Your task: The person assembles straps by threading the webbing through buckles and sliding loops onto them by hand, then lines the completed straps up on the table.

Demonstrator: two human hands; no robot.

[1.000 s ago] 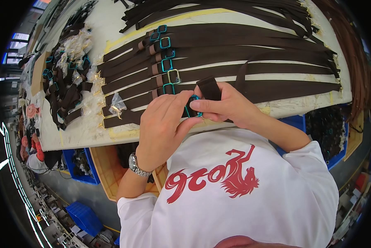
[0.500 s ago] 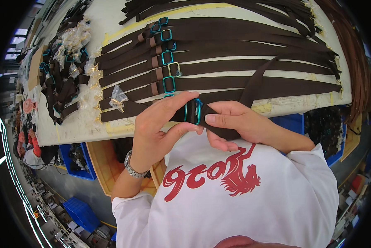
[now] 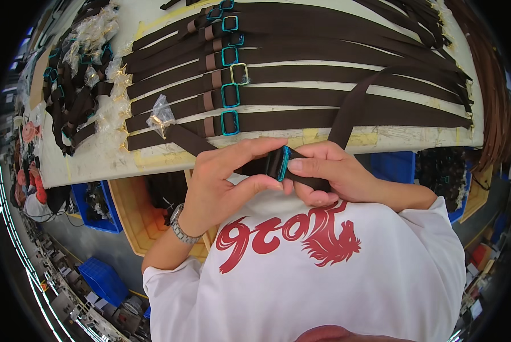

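Note:
Just past the table's near edge, both my hands work on one dark brown webbing strap (image 3: 351,114). A rectangular slide buckle (image 3: 285,164) with a bright blue covering is threaded on it and sits tilted, nearly edge-on. My left hand (image 3: 224,176), a metal watch on its wrist, spans the buckle with index finger above and thumb below. My right hand (image 3: 335,171) pinches the strap just right of the buckle, thumb on top. The strap's left part runs under my left hand to the table, its right part loops up behind my right hand. Fingers hide some of the webbing.
Several similar straps with buckles lie in rows across the white table (image 3: 147,162). A small plastic bag (image 3: 161,117) with gold-coloured hardware lies near the front. Tangled straps (image 3: 78,114) are heaped at left. Blue crates (image 3: 96,208) and a yellow bin (image 3: 133,214) stand below.
The buckle has turned from facing up to nearly edge-on. Both hands have come off the table's edge toward my body, uncovering another buckled strap in the row.

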